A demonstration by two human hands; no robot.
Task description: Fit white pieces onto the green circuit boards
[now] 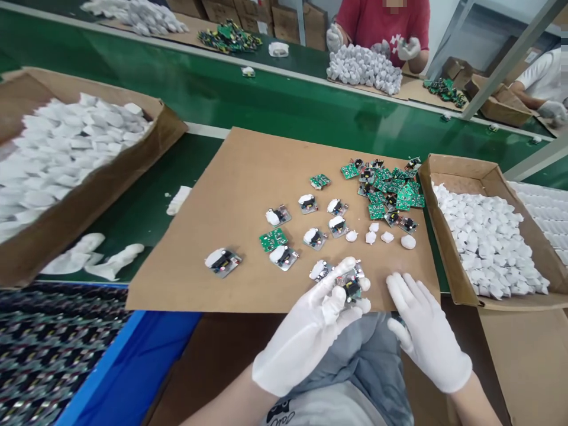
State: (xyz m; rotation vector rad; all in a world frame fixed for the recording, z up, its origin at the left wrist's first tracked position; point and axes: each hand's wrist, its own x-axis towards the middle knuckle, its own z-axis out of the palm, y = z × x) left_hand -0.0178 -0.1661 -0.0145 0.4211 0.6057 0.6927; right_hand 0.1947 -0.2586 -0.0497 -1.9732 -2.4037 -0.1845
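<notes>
Both my hands wear white gloves. Held in my left hand [322, 313] over the cardboard's front edge is a small circuit board [352, 288], component side up, with fingers curled around it. To its right my right hand [419, 328] is palm down with fingers stretched out, near the cardboard edge, and nothing shows in it. Ahead of it lie several small white pieces [387, 237]. Circuit boards with white caps [284, 257] sit spread across the middle of the cardboard sheet [177, 266]. A pile of green circuit boards [394, 189] lies at the back right.
An open box of white pieces [497, 242] stands on the right, a larger one [80, 142] on the left. Discarded white gloves [115, 260] lie left of the cardboard. At lower left are rows of boards [53, 349]. Across the green conveyor side [199, 94], a person in red [368, 23] works.
</notes>
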